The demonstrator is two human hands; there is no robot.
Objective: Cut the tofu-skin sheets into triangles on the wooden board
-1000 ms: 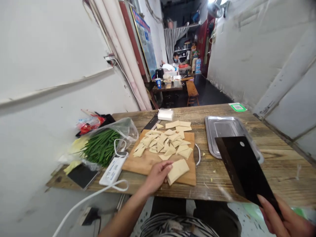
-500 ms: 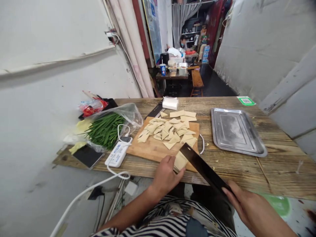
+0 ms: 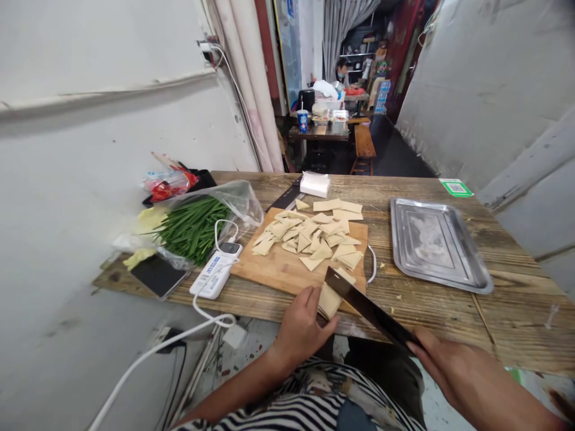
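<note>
My left hand presses a stack of pale tofu sheets against the near edge of a wooden cutting board, thumb and fingers on its left and near sides. In my right hand is the handle of a long dark kitchen knife. Its blade lies slantwise across the stack, and part of the stack shows past the far side of the blade. Beyond, a heap of cut tofu pieces, many triangular, covers the board's far half. I cannot tell how deep the blade sits.
A metal tray lies to the right. On the left are green chives in a plastic bag, a white power strip with cables and a dark phone. A white box stands behind the board. Someone sits far back.
The knife has shifted from the stack's right edge to lie across it, with tofu now showing beyond the blade. My left hand stays on the stack. The view has tilted slightly.
</note>
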